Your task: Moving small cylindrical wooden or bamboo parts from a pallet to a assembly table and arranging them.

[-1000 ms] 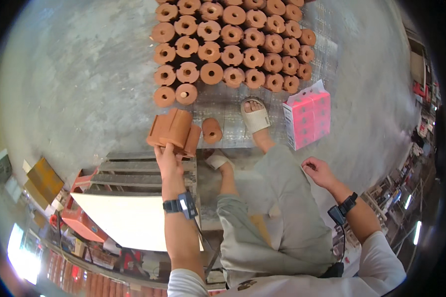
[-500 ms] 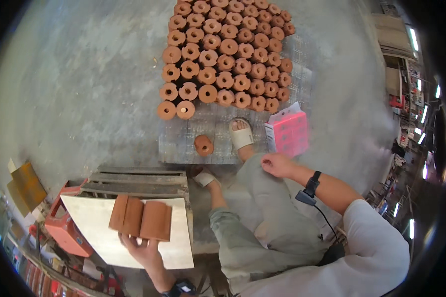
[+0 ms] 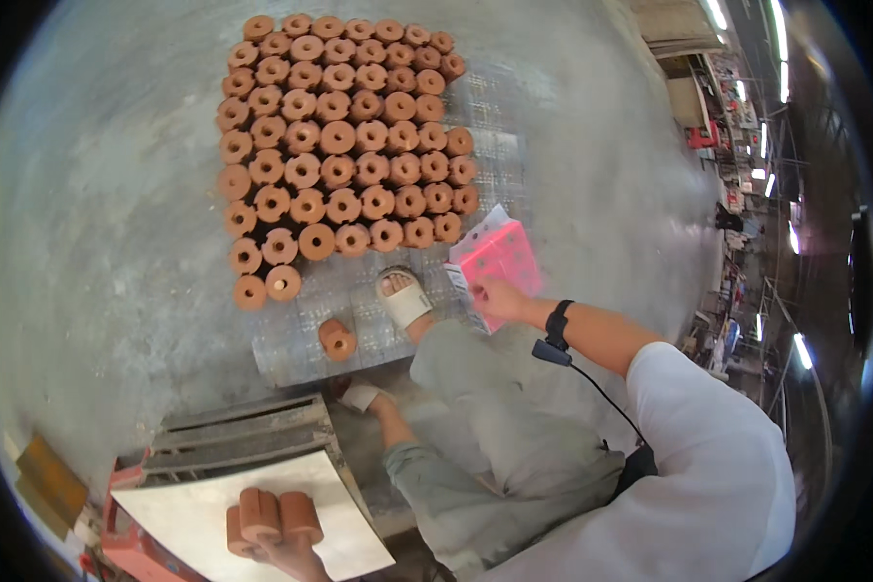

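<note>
At the lower left, my left hand (image 3: 291,555) is closed against the near side of grouped reddish-brown notched clay cylinders (image 3: 261,515), over a white board (image 3: 359,543). Three cylinders show there, and their lower ends and some fingertips are hidden. My right hand (image 3: 500,297) has its fingers bent together over a bright pink package (image 3: 502,254) with white flaps. Whatever may be between those fingertips is too small to tell. A single clay cylinder (image 3: 338,340) lies on the grey mat (image 3: 388,341) between the package and the board.
Rows of upright clay cylinders (image 3: 338,138) with centre holes fill the mat's far part. My sandalled foot (image 3: 404,299) is on the mat beside the package. The white board rests on a slatted stand (image 3: 233,436) by a red crate (image 3: 136,543). Shelving lines the right.
My right hand has moved from over my knee to the pink package. The view has shifted, and the cylinders at my left hand now show their rounded tops more.
</note>
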`<state>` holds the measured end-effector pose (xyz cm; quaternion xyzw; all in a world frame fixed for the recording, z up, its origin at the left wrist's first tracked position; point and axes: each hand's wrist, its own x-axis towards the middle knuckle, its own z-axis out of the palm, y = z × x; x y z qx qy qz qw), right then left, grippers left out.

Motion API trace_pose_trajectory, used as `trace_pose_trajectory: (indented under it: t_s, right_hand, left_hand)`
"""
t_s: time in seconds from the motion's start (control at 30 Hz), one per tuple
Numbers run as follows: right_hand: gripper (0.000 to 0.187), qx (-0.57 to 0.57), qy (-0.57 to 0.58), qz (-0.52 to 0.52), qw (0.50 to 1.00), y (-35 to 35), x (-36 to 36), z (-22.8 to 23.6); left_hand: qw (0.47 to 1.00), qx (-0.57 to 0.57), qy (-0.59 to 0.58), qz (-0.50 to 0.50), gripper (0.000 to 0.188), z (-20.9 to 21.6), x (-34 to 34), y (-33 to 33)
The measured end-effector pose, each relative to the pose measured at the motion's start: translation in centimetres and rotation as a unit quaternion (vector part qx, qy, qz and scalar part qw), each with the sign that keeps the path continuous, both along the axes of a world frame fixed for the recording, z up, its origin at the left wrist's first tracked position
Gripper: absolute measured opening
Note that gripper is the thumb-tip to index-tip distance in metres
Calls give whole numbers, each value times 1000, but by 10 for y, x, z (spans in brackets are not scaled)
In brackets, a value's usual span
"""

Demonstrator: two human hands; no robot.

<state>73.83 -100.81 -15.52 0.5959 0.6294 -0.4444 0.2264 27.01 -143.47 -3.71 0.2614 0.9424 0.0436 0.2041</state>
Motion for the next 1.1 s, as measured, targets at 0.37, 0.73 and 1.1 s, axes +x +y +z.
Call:
trace_pose_trajectory:
  t_s: [0.37, 0.73, 1.1]
  right_hand:
    - [74, 266, 13, 29, 963, 108, -4, -78]
    - [44, 191, 72, -34, 978, 60, -28, -113]
    - [39, 244, 6, 270, 931, -13, 61, -131]
  left_hand:
    - [998, -16, -33, -45, 59, 13, -6, 17]
    - [982, -21, -136, 132, 62, 28, 4, 40]
    - [985, 61, -153, 55, 94, 10, -8, -13]
